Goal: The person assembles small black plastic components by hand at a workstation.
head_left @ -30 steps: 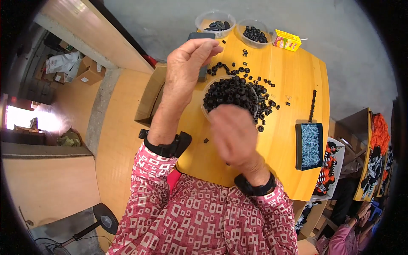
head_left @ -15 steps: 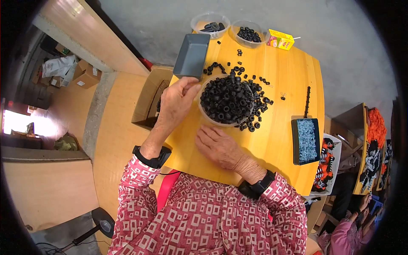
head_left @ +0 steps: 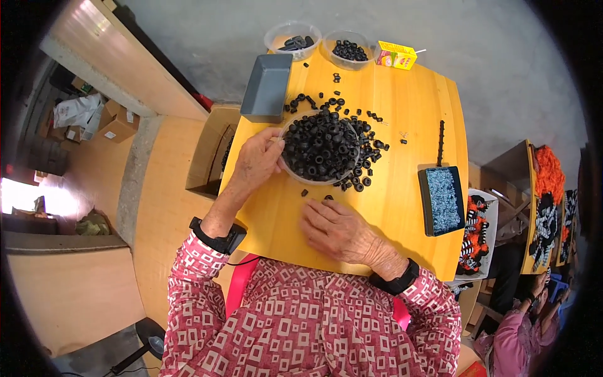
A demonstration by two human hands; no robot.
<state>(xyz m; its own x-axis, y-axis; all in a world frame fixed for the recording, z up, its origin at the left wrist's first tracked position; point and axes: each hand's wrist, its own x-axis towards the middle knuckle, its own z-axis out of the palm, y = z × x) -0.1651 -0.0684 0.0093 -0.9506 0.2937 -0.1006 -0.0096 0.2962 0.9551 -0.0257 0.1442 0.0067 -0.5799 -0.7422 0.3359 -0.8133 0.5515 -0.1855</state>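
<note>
A clear round plastic bowl (head_left: pixel 312 183), heaped with small black ring-like parts (head_left: pixel 323 146), stands in the middle of the yellow table. At the bowl's left side my left hand (head_left: pixel 256 164) grips the rim between thumb and fingers. My right hand (head_left: pixel 339 232) is palm down just in front of the bowl, fingers stretched and a little apart, with nothing visible in it. Close to its fingertips lie two loose parts, one (head_left: pixel 304 193) apart from the fingers and one (head_left: pixel 328 197) right by them. More loose parts (head_left: pixel 358 180) are scattered to the right of the bowl and behind it.
A grey tray (head_left: pixel 266 88) stands behind my left hand. Two clear tubs (head_left: pixel 293 38) (head_left: pixel 348 63) of black pieces and a yellow drink carton (head_left: pixel 397 55) line the far edge. Right lie a blue-filled black tray (head_left: pixel 443 201) and a black rod (head_left: pixel 441 143). A cardboard box (head_left: pixel 210 151) is left.
My left hand has closed on the bowl's rim. My right hand has drawn back toward me from the bowl, and two loose parts now show beyond its fingers. The whole view has shifted slightly.
</note>
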